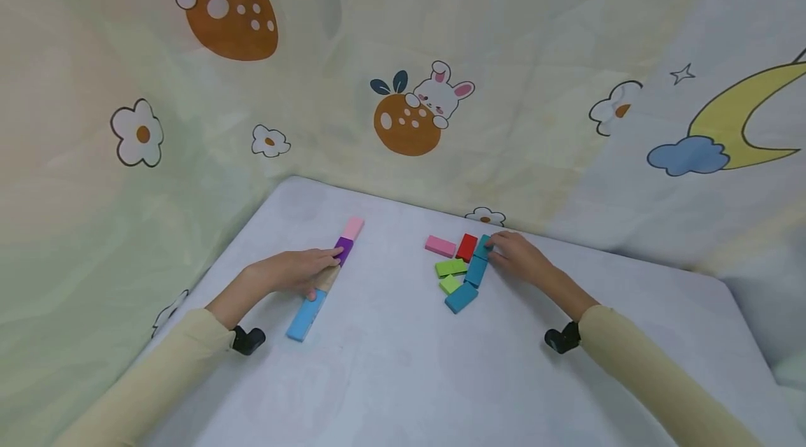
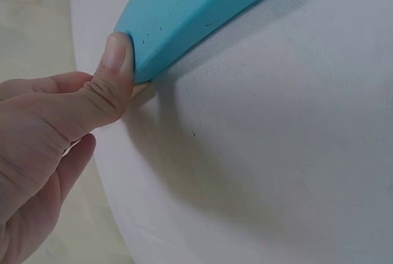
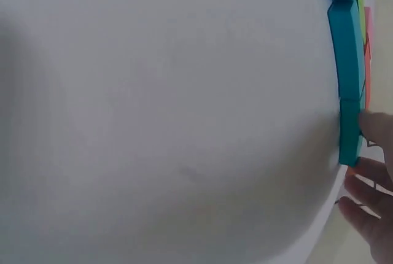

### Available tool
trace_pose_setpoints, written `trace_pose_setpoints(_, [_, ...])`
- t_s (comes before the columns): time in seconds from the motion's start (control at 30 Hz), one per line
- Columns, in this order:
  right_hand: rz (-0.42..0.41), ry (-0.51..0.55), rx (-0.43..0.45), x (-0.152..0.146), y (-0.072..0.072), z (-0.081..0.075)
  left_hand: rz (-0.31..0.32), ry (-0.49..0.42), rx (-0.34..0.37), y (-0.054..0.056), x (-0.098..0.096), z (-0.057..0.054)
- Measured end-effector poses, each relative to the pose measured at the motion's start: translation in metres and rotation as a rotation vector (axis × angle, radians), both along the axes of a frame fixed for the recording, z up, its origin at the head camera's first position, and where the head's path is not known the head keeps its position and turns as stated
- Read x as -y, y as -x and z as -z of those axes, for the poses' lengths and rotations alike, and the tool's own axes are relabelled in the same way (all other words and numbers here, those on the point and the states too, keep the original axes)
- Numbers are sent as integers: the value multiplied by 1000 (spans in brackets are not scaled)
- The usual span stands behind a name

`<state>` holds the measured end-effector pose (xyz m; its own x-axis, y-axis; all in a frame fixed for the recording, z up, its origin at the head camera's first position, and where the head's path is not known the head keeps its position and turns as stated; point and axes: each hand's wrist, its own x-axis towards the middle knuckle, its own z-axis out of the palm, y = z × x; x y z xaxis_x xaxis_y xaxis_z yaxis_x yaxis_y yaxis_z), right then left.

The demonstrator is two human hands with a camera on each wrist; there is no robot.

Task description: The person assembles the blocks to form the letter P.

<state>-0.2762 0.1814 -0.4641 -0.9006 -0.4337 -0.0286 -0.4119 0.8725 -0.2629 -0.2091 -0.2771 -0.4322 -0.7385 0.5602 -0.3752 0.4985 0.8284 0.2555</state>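
Note:
A slanting row of flat blocks lies on the left: a pink block, a purple block, a wood-coloured block and a light blue block. My left hand spans the wood-coloured one, fingertips on the purple block. Its thumb rests against the light blue block's end. At the right-hand group, my right hand pinches the farthest teal block between thumb and finger. That block meets a second teal block, and a third teal block angles off nearest me.
Left of the teal blocks are a red block, a rose-pink block, a green block and a smaller-looking green block. The white table meets a patterned cloth just behind the blocks.

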Motion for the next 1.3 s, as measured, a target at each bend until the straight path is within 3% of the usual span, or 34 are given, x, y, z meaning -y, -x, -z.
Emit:
trace_pose_setpoints(0.13, [42, -39, 50, 1, 5, -4, 4, 4, -14, 0, 0, -1])
trace_pose_setpoints(0.43, [60, 36, 101, -8, 10, -2, 0, 7, -5, -1, -1, -2])
trace_pose_setpoints(0.6, [103, 113, 83, -8, 18, -20, -10, 14, 2, 1, -1, 1])
trace_pose_setpoints(0.73, [50, 191, 37, 6, 23, -39, -14, 14, -7, 0, 1, 2])
trace_pose_setpoints(0.87, [-40, 218, 29, 33, 15, -49, -20, 12, -10, -1, 2, 1])
trace_pose_setpoints(1.1, [-135, 242, 65, 82, -9, -54, -18, -4, -7, -1, 1, 1])
trace_pose_setpoints(1.3, [-191, 280, 109, 112, -15, -54, -15, -11, -7, 0, 0, 0])
